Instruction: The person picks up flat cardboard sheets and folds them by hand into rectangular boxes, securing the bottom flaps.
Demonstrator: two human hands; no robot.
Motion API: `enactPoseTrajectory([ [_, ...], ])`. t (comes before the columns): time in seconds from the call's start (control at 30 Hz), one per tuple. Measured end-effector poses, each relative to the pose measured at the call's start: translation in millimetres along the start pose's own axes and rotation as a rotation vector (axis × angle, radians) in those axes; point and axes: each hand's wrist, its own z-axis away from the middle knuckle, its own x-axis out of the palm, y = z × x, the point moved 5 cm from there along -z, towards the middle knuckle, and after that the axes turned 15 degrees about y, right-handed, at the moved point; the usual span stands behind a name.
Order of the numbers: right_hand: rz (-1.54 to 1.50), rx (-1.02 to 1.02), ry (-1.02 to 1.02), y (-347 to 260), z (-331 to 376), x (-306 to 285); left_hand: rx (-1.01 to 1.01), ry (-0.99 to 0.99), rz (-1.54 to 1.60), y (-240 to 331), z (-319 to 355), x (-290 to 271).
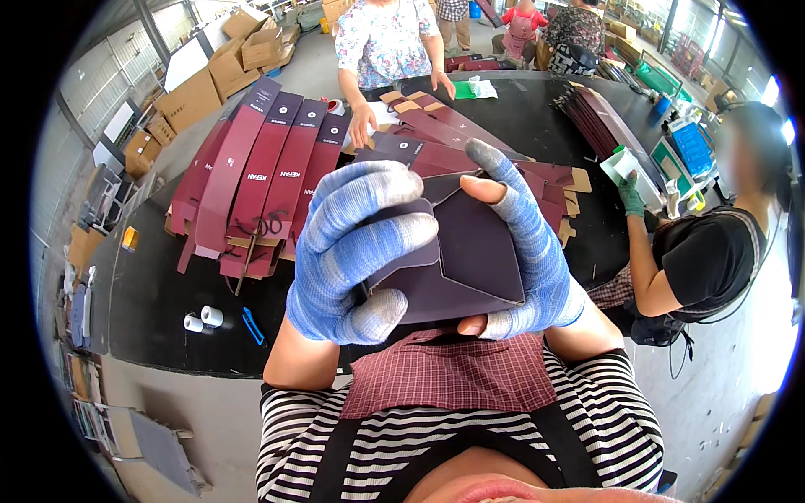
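Observation:
Close in front of my chest is a dark purple cardboard box, its end toward me, with flaps folded across it and diagonal seams. My left hand, in a blue and white knit glove, wraps round the left side, its fingers over a rounded flap. Gloved the same way, my right hand grips the right side; bare fingertips show through the glove, and one finger reaches up past the top edge. The rest of the box is mostly hidden behind my hands.
Long maroon boxes lie stacked on the black table, left. Two white rolls and a blue cutter are nearby. Across stands a person in a floral top; at right, a person in black holds a white container.

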Motion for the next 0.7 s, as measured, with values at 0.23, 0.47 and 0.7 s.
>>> enactPoseTrajectory([
  [0.23,0.065,-0.066,-0.050,4.5,3.5,-28.7,0.114,-0.100,0.047,-1.1,-8.0,35.2],
  [0.47,-0.002,-0.121,0.027,9.6,23.8,-24.2,0.118,-0.123,0.139,0.8,9.5,39.4],
  [0.7,-0.032,-0.153,0.066,9.3,47.4,-1.3,0.099,-0.092,0.171,11.4,31.0,23.6],
])
